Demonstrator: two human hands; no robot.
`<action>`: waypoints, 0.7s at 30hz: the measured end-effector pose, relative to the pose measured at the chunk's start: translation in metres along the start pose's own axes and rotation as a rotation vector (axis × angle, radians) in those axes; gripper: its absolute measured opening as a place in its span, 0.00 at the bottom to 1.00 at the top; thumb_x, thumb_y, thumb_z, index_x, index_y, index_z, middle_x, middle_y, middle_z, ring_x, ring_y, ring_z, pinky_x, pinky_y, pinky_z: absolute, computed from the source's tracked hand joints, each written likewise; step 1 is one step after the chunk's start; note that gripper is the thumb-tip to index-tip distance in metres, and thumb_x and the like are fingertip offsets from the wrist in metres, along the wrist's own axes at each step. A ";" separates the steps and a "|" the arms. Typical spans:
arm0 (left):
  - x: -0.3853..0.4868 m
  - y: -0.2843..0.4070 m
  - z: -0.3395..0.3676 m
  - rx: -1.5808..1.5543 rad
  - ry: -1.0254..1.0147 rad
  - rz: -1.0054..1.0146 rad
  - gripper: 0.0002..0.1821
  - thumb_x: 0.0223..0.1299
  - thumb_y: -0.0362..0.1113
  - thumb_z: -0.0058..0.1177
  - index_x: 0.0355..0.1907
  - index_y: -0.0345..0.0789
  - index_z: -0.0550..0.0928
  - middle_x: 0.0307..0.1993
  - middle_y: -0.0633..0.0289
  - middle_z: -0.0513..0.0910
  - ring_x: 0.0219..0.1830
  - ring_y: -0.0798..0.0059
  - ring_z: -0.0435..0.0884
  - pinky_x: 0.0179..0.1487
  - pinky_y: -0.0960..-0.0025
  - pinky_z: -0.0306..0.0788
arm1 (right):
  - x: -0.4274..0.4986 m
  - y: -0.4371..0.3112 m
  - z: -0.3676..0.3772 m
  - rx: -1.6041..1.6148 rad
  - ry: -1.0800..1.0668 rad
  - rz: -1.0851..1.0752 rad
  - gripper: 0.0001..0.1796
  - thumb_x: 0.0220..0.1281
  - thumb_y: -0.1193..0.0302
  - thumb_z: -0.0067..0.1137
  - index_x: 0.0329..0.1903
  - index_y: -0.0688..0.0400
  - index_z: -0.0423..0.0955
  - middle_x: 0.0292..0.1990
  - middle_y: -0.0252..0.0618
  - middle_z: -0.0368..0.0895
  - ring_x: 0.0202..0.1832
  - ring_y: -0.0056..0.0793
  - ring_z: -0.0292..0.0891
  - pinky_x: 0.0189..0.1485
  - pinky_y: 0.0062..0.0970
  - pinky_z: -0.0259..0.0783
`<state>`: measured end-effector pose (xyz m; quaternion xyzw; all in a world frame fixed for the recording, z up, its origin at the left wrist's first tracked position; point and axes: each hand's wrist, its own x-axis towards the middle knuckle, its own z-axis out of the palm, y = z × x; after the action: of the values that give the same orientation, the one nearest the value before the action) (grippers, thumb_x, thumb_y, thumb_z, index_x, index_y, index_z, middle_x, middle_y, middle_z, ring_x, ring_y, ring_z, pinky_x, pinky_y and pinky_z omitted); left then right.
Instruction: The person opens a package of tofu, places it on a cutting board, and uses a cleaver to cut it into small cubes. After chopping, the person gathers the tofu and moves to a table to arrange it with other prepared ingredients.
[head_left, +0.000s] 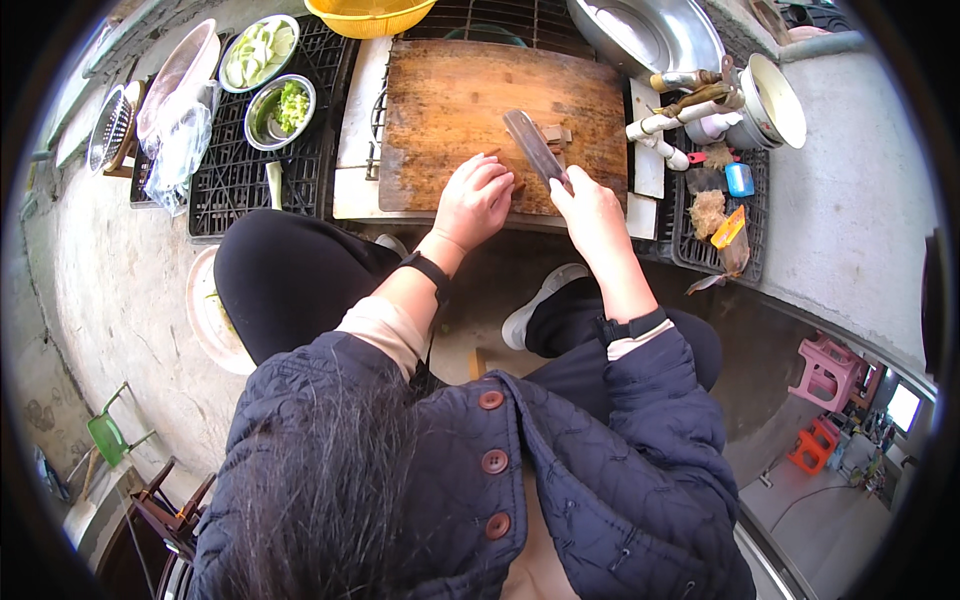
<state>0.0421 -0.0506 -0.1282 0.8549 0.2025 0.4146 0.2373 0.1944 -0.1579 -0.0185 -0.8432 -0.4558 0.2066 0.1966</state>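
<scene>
My right hand (592, 206) grips the handle of a cleaver (534, 146), whose blade points up and left over the wooden cutting board (442, 90). My left hand (476, 201) rests on the board's near part with its fingers curled together. Brown food (519, 187) peeks out beside those fingers and past their tips, and most of it is hidden under them. Just right of the blade lies a small heap of cut food pieces (556, 135), pale with brown edges. The cleaver stands a little apart from my left hand.
At left, a bowl of pale green slices (259, 52) and a metal bowl of chopped greens (291, 106) stand on a black plastic crate (217, 176). A yellow basket (367, 21) and large metal basin (652, 34) sit behind the board. Enamel bowls (776, 101) stand at right.
</scene>
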 end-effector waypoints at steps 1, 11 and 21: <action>-0.001 -0.001 0.000 0.006 0.001 0.010 0.10 0.52 0.28 0.67 0.39 0.35 0.86 0.43 0.59 0.85 0.53 0.57 0.83 0.66 0.53 0.76 | -0.002 -0.002 -0.001 0.026 -0.004 -0.005 0.17 0.74 0.60 0.58 0.46 0.62 0.78 0.35 0.59 0.85 0.43 0.61 0.83 0.45 0.49 0.77; -0.005 -0.004 0.000 0.008 -0.007 0.010 0.12 0.52 0.28 0.66 0.41 0.35 0.86 0.45 0.58 0.85 0.54 0.56 0.83 0.67 0.52 0.75 | -0.010 -0.012 0.000 0.003 -0.059 -0.012 0.17 0.73 0.60 0.58 0.46 0.64 0.78 0.36 0.60 0.85 0.43 0.60 0.83 0.45 0.48 0.76; -0.004 -0.003 0.000 0.000 0.008 -0.007 0.10 0.51 0.28 0.66 0.39 0.35 0.87 0.43 0.58 0.86 0.53 0.56 0.84 0.65 0.53 0.76 | -0.009 -0.012 0.015 -0.048 -0.048 -0.013 0.15 0.73 0.61 0.54 0.41 0.62 0.75 0.34 0.59 0.85 0.42 0.61 0.83 0.45 0.52 0.77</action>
<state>0.0395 -0.0506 -0.1320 0.8525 0.2064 0.4170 0.2380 0.1739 -0.1579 -0.0236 -0.8395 -0.4706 0.2143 0.1669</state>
